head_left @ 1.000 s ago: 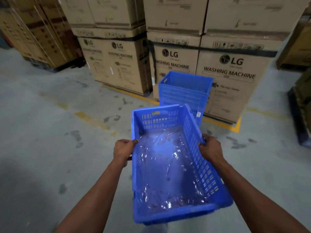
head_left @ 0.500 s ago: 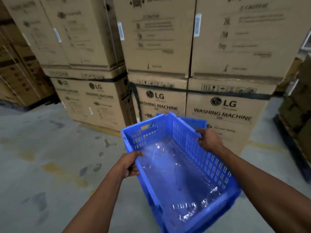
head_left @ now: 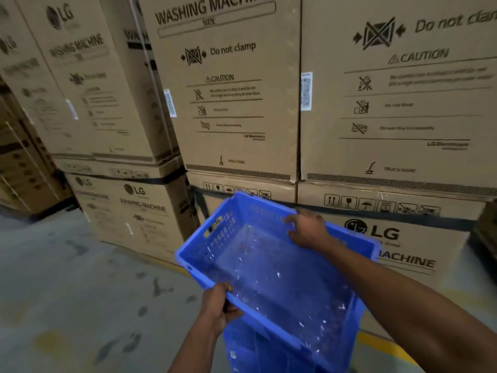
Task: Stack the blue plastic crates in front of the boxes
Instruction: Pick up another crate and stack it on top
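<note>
I hold a blue plastic crate (head_left: pixel 271 275) with slotted walls and a clear plastic sheet lying in its bottom. My left hand (head_left: pixel 217 305) grips its near left rim; my right hand (head_left: pixel 306 228) grips its far right rim. The crate is tilted and turned at an angle. Directly beneath it stands a second blue crate (head_left: pixel 258 351) on the floor, mostly hidden, only its side wall showing. Both are close in front of the stacked cardboard washing machine boxes (head_left: pixel 236 103).
Tall stacks of brown cardboard boxes (head_left: pixel 398 109) fill the view ahead and to the left (head_left: pixel 80 84). A yellow floor line (head_left: pixel 384 348) runs along their base. Grey concrete floor (head_left: pixel 67 292) with dark stains lies to the left.
I have moved closer to the boxes and carried the crate forward over the standing crate, which is now largely hidden beneath it. The held crate has turned more sideways.
</note>
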Action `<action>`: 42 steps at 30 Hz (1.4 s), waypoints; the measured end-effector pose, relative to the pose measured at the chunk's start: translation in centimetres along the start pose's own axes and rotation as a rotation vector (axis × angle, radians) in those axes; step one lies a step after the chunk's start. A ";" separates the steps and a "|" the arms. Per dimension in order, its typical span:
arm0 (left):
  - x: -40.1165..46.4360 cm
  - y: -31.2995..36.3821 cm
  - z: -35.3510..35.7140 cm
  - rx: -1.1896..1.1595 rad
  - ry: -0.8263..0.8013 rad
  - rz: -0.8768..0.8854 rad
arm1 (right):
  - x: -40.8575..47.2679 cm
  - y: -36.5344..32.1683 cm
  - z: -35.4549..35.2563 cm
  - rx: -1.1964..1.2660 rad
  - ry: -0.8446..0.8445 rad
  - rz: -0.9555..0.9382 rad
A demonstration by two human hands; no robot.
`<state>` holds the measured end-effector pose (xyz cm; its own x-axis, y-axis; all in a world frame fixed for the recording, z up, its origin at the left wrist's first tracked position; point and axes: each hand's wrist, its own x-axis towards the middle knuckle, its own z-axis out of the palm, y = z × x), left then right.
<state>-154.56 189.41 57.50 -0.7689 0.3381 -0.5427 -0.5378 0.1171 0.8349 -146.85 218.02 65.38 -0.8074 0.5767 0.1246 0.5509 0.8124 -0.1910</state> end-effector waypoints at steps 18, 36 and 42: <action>8.8 -3.6 7.1 -0.236 0.079 -0.149 | -7.2 -2.1 12.8 0.293 -0.351 -0.101; 20.3 7.4 -5.1 0.807 0.248 0.437 | -10.1 -0.2 15.8 0.258 -0.059 0.245; 24.4 8.9 -1.7 1.089 -0.018 0.369 | -7.8 2.9 15.3 0.019 0.176 0.686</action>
<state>-178.68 197.14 51.57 -0.8076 0.5319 -0.2546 0.3101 0.7504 0.5837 -142.20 214.57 48.99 -0.2327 0.9644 0.1257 0.9178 0.2605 -0.2997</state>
